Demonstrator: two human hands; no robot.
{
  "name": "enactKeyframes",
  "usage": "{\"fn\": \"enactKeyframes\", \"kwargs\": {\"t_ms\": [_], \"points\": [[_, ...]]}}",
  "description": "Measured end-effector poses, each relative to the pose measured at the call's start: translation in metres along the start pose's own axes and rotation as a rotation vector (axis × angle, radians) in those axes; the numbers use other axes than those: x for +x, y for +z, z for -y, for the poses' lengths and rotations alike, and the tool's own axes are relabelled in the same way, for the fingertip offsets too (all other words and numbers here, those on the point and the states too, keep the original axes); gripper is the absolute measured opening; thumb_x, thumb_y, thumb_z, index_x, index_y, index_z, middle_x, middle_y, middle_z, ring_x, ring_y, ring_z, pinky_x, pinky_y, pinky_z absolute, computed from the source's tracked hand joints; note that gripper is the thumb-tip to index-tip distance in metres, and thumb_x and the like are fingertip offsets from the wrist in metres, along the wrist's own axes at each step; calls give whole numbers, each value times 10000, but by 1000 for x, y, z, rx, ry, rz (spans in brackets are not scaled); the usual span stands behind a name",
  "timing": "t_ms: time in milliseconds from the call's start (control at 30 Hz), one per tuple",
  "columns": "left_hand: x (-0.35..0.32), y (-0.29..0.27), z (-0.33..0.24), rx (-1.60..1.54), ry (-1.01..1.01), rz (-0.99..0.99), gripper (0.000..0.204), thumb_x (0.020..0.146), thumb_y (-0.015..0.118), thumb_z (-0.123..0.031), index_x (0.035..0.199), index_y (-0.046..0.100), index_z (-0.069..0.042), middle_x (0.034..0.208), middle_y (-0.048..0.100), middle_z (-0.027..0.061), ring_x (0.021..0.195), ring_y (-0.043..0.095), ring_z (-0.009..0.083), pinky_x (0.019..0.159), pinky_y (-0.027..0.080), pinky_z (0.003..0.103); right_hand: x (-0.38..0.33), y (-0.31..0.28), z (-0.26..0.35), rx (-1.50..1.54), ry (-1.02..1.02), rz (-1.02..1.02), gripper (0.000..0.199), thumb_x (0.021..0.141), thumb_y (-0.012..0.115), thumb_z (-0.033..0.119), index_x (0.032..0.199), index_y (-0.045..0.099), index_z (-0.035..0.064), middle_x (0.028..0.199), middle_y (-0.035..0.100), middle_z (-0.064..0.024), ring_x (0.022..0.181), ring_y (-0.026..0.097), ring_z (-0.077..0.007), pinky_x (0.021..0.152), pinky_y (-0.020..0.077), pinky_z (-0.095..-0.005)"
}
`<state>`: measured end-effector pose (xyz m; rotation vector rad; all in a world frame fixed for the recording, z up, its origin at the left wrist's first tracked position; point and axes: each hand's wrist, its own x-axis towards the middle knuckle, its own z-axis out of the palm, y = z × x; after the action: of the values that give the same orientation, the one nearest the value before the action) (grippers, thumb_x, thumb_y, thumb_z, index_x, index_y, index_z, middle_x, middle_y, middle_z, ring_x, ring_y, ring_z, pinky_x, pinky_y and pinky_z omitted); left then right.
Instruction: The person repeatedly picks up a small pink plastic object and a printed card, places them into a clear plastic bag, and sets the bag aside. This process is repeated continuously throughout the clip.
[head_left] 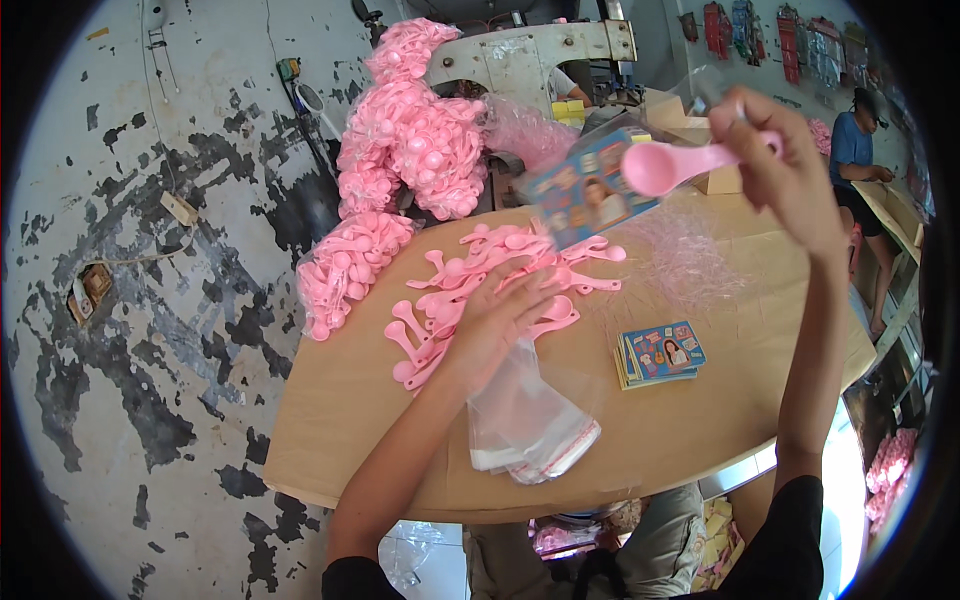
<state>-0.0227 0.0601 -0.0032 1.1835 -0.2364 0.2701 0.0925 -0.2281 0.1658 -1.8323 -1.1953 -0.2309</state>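
Observation:
Raised at the upper right, my right hand [775, 150] is closed around the handle of a pink plastic spoon [655, 168]. Beside its bowl is a blurred blue picture card [585, 200], with clear plastic film around it. I cannot tell whether the spoon is inside that film. My left hand [505, 315] is over the near side of a heap of loose pink spoons [440, 310], fingers stretched out and holding nothing visible. Just below it lies a stack of clear plastic bags [530, 420]. A small stack of blue picture cards [662, 352] sits to its right.
Stuffed bags of pink spoons [410, 140] are piled at the table's far left. Shredded clear strands [685, 260] lie on the brown-covered table [400, 470]. A metal machine frame [530, 55] stands behind. Another person [855, 150] sits at the far right.

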Motion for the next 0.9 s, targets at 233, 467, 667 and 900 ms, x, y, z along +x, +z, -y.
{"fn": "enactKeyframes", "kwargs": {"t_ms": [233, 467, 667, 900], "points": [[4, -16, 4, 278, 52, -255, 407, 976, 523, -191, 1314, 416, 8, 1304, 535, 170, 1236, 523, 274, 1064, 407, 352, 36, 61, -17, -368, -103, 0, 162, 866, 619, 111, 803, 675, -27, 683, 628, -27, 630, 557, -81, 607, 445, -222], [-18, 27, 27, 511, 157, -16, 402, 966, 578, -200, 1293, 484, 13, 1261, 564, 98, 1155, 547, 140, 948, 452, 279, 31, 127, -7, -52, -199, 102, 241, 852, 621, 237, 853, 713, 14, 667, 635, -127, 551, 551, -211, 585, 454, -351], [-15, 35, 0, 599, -187, -87, 390, 985, 552, -193, 1294, 503, 40, 1143, 640, 96, 1028, 627, 148, 869, 510, 267, 47, 119, -26, 142, -220, -125, 319, 907, 631, 317, 945, 694, 7, 696, 651, -114, 655, 615, -216, 682, 495, -340], [-13, 28, 1, 150, -162, -35, 481, 1026, 425, -257, 1413, 351, 19, 1323, 542, 198, 1157, 599, 297, 946, 525, 412, 54, 116, -50, 187, -116, 456, 194, 896, 678, 175, 972, 690, -4, 779, 672, -19, 702, 580, -65, 634, 483, -268]]}}
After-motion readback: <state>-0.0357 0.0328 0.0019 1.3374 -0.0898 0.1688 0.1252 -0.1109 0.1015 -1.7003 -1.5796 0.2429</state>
